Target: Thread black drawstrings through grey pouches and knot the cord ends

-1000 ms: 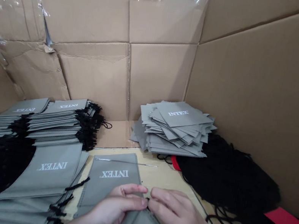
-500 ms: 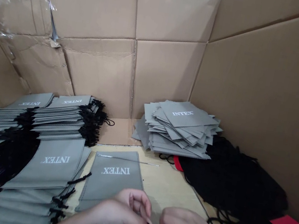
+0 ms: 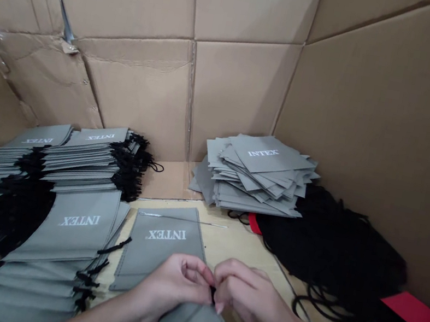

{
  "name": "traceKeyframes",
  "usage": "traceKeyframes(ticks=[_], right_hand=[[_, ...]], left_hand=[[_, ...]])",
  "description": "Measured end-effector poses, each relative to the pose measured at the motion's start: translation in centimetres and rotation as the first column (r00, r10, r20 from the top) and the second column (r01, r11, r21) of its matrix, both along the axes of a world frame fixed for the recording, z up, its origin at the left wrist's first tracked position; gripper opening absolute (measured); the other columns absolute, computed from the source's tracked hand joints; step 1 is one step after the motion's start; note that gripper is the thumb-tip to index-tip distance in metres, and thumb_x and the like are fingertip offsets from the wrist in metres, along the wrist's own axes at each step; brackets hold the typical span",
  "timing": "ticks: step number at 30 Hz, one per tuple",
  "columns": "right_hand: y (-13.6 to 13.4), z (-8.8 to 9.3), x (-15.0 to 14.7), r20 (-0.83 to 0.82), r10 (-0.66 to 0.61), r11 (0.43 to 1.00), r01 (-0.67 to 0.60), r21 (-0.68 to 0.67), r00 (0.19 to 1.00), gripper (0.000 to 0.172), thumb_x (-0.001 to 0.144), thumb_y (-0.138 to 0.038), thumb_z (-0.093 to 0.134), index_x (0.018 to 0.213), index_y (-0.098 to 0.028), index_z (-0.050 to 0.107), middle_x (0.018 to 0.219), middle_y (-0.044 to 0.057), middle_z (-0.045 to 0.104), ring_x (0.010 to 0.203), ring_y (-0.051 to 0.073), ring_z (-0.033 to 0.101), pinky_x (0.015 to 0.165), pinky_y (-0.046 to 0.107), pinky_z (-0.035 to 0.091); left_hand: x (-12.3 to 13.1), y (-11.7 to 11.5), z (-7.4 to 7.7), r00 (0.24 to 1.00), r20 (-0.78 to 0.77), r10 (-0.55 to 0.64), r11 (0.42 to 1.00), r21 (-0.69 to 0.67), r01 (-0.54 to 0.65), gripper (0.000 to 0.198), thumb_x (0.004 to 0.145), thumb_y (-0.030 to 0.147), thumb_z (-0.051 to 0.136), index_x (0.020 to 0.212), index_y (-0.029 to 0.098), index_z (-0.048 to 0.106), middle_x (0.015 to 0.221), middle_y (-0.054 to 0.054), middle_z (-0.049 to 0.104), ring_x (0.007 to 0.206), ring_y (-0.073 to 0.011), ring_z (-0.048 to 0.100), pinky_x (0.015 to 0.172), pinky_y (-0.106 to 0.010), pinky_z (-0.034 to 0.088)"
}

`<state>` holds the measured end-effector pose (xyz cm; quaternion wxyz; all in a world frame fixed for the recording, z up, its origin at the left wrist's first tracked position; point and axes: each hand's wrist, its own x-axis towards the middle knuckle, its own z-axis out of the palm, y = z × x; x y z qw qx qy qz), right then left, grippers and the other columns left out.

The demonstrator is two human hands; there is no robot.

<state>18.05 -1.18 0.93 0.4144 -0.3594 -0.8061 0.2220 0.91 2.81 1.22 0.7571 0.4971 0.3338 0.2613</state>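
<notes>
Left hand point(image 3: 172, 286) and right hand point(image 3: 247, 294): fingertips pressed together, pinching black cord end point(image 3: 212, 295) between them, above grey INTEX drawstring bag point(image 3: 162, 246), long axis running forward beneath both hands.

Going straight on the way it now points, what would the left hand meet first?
The left hand points right, so it would probably meet the black drawstring at its fingertips first, then the right hand; depth is hard to judge.

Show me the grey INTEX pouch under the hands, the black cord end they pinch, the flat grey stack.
grey INTEX pouch point(image 3: 156, 256), head view, flat panel below the print.
black cord end point(image 3: 212, 295), head view, bit between the fingertips.
flat grey stack point(image 3: 268, 166), head view, top sheet below the print.
</notes>
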Motion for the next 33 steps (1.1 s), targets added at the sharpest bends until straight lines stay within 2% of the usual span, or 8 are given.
traceKeyframes(ticks=[2,4,7,10,14,19,27,33], right_hand=[[0.0,0.3,-0.4,-0.042,-0.075,0.996,0.077,0.050,0.996,0.017,0.084,-0.016,0.050,0.071,-0.021,0.058,0.078,0.003,0.057,0.069,0.013,0.055,0.060,0.023,0.044],[0.0,0.7,-0.8,-0.148,-0.180,0.983,0.173,-0.057,0.973,0.007,0.081,-0.022,0.056,0.074,-0.020,0.055,0.078,0.002,0.053,0.064,0.013,0.053,0.054,0.023,0.042],[0.1,0.8,-1.0,-0.252,-0.188,0.955,0.117,-0.271,0.949,0.010,0.079,-0.027,0.059,0.081,-0.019,0.053,0.084,0.001,0.051,0.053,0.008,0.050,0.047,0.021,0.039],[0.2,0.4,-1.0,-0.330,-0.166,0.940,0.048,-0.336,0.929,0.006,0.081,-0.024,0.056,0.079,-0.018,0.055,0.085,0.000,0.050,0.050,0.006,0.049,0.047,0.020,0.038],[0.1,0.3,-1.1,-0.352,-0.202,0.933,0.071,-0.353,0.914,0.007,0.081,-0.022,0.056,0.076,-0.017,0.057,0.084,0.000,0.051,0.046,0.004,0.047,0.045,0.020,0.036],[-0.2,0.5,-1.3,-0.312,-0.238,0.925,0.116,-0.363,0.920,0.005,0.080,-0.017,0.055,0.076,-0.018,0.058,0.083,-0.001,0.052,0.047,0.004,0.047,0.045,0.020,0.036],[-0.6,0.2,-1.4,-0.239,-0.263,0.952,0.212,-0.219,0.935,0.011,0.080,-0.010,0.053,0.075,-0.019,0.054,0.081,0.000,0.055,0.065,0.011,0.048,0.056,0.022,0.037],[-0.8,0.0,-1.7,-0.254,-0.271,0.956,0.228,-0.185,0.928,0.009,0.083,-0.012,0.053,0.082,-0.020,0.055,0.082,-0.001,0.055,0.065,0.011,0.049,0.058,0.022,0.037]], left_hand=[[-0.1,0.2,0.4,0.999,0.049,0.024,0.999,0.029,-0.025,0.036,0.049,0.031,0.083,0.071,0.011,0.064,0.064,0.000,0.062,0.059,-0.0094,0.053,0.060,-0.019,0.037],[-0.1,0.5,0.8,0.994,0.099,0.045,0.995,0.082,-0.053,0.034,0.051,0.031,0.083,0.071,0.012,0.063,0.064,0.001,0.062,0.059,-0.0086,0.053,0.060,-0.019,0.037],[-0.1,0.6,1.3,0.991,0.111,0.071,0.988,0.129,-0.085,0.034,0.052,0.032,0.083,0.068,0.012,0.059,0.062,0.001,0.062,0.059,-0.0091,0.055,0.060,-0.019,0.039],[0.0,0.4,1.5,0.992,0.069,0.104,0.980,0.164,-0.114,0.036,0.051,0.034,0.083,0.065,0.013,0.057,0.062,0.000,0.063,0.059,-0.0113,0.057,0.060,-0.022,0.041],[-0.1,0.3,1.5,0.989,0.037,0.143,0.961,0.233,-0.148,0.036,0.051,0.035,0.082,0.062,0.014,0.054,0.062,0.000,0.064,0.057,-0.0109,0.057,0.058,-0.021,0.041],[-0.2,0.5,1.2,0.993,0.024,0.117,0.939,0.324,-0.119,0.032,0.060,0.033,0.077,0.063,0.014,0.052,0.065,-0.002,0.065,0.058,-0.0096,0.056,0.056,-0.019,0.041],[-0.4,0.4,0.7,0.990,-0.092,0.106,0.884,0.465,-0.051,0.021,0.068,0.028,0.069,0.068,0.014,0.054,0.069,-0.002,0.062,0.059,-0.0098,0.055,0.055,-0.019,0.040],[-0.5,0.1,1.0,0.981,-0.101,0.165,0.848,0.522,-0.089,0.018,0.071,0.029,0.067,0.071,0.016,0.054,0.072,-0.001,0.060,0.064,-0.0110,0.055,0.057,-0.020,0.042]])
